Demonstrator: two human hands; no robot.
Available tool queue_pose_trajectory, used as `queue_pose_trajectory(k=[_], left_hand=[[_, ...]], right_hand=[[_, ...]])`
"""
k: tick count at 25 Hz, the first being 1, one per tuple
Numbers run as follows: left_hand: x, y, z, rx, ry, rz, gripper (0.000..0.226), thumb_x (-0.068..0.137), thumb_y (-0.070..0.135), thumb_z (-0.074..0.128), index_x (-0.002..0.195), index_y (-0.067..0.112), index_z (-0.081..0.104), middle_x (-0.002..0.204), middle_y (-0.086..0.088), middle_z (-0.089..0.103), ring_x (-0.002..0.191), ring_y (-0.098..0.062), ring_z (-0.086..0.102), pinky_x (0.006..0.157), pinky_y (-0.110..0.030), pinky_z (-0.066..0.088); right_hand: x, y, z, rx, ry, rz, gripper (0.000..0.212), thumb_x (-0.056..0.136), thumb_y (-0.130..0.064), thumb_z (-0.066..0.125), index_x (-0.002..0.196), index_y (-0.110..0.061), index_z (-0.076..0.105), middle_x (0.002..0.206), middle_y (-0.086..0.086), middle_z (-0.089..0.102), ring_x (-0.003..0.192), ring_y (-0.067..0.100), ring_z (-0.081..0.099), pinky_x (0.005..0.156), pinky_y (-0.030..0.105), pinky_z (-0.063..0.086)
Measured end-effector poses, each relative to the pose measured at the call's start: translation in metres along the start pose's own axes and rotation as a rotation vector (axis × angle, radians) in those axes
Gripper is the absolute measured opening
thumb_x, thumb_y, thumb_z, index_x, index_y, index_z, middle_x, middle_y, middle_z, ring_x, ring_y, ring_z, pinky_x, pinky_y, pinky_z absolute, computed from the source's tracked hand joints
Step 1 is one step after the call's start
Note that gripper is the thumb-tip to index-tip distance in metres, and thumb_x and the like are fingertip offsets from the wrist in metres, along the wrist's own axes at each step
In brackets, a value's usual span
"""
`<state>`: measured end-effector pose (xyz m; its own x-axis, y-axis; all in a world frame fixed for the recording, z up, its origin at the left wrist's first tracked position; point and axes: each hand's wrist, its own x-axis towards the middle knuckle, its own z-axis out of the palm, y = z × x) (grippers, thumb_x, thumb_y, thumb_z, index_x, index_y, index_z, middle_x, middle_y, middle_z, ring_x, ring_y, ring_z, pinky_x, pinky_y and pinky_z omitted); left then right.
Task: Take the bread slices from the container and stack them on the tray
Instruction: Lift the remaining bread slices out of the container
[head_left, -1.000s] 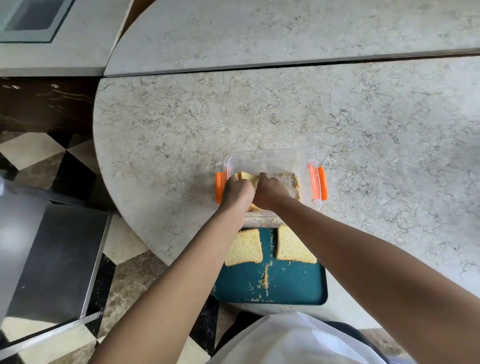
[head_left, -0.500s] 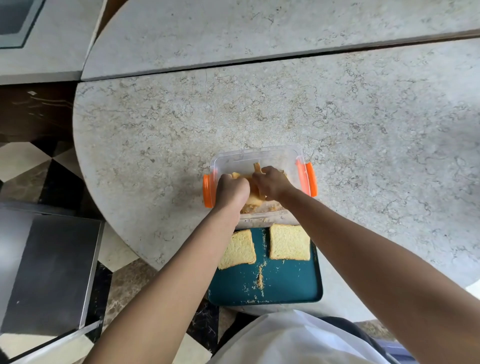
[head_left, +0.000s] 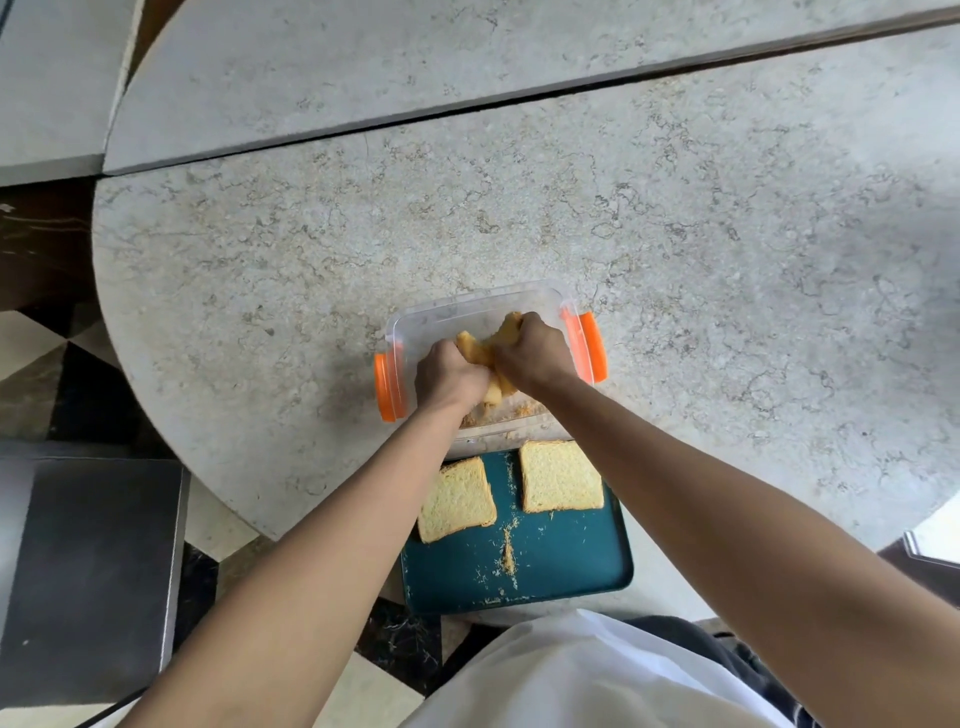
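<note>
Both hands, left hand (head_left: 448, 375) and right hand (head_left: 531, 354), clutch a bent bread slice (head_left: 483, 347) inside the clear container (head_left: 467, 310) (orange latches) on the desk (head_left: 727, 260); two slices (head_left: 456, 500) lie on the teal tray (head_left: 561, 566).

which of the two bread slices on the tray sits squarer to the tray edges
The right slice, by the tray's far right corner, lies nearly parallel to its edges. The left slice is turned at an angle, with the person's left forearm covering its left edge.

Both arms out — left hand (head_left: 451, 375) & right hand (head_left: 531, 353) clenched, touching.
</note>
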<state>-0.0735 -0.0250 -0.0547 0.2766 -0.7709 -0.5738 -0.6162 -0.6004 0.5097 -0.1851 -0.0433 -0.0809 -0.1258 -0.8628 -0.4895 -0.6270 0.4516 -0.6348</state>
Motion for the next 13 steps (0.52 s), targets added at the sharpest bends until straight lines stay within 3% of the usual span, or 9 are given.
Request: queue_pose_trajectory(k=[4, 6, 10, 13], left_hand=[[0.004, -0.003, 0.002, -0.014, 0.014, -0.034, 0.016, 0.079, 0.019, 0.070, 0.094, 0.017, 0.067, 0.090, -0.008, 0.074, 0.076, -0.030, 0.074, 0.072, -0.042, 0.064], [0.004, -0.007, 0.001, -0.019, 0.012, -0.027, 0.014, 0.078, 0.018, 0.068, 0.093, 0.018, 0.068, 0.085, -0.006, 0.074, 0.073, -0.026, 0.073, 0.065, -0.036, 0.062], [-0.003, -0.016, -0.008, -0.082, -0.002, 0.013, 0.013, 0.072, 0.020, 0.070, 0.084, 0.020, 0.068, 0.074, 0.001, 0.071, 0.060, -0.014, 0.067, 0.044, -0.021, 0.042], [-0.014, -0.021, -0.018, -0.199, 0.032, 0.071, 0.017, 0.067, 0.026, 0.073, 0.082, 0.020, 0.067, 0.076, 0.000, 0.072, 0.065, -0.018, 0.068, 0.049, -0.030, 0.049]], right_hand=[[-0.001, 0.002, -0.004, -0.072, -0.010, -0.024, 0.033, 0.087, -0.029, 0.061, 0.112, -0.009, 0.054, 0.108, 0.015, 0.066, 0.087, 0.029, 0.058, 0.068, 0.035, 0.043], [-0.002, 0.003, -0.006, -0.080, -0.021, -0.040, 0.028, 0.085, -0.021, 0.059, 0.111, -0.010, 0.056, 0.109, 0.015, 0.066, 0.087, 0.029, 0.057, 0.069, 0.036, 0.046], [-0.013, 0.003, -0.009, -0.051, 0.000, -0.091, 0.024, 0.083, -0.016, 0.058, 0.106, -0.012, 0.056, 0.102, 0.013, 0.066, 0.084, 0.029, 0.059, 0.065, 0.034, 0.044], [-0.030, 0.002, -0.016, 0.076, 0.085, -0.185, 0.031, 0.082, -0.015, 0.061, 0.112, -0.009, 0.060, 0.095, 0.009, 0.070, 0.077, 0.025, 0.063, 0.059, 0.028, 0.043]])
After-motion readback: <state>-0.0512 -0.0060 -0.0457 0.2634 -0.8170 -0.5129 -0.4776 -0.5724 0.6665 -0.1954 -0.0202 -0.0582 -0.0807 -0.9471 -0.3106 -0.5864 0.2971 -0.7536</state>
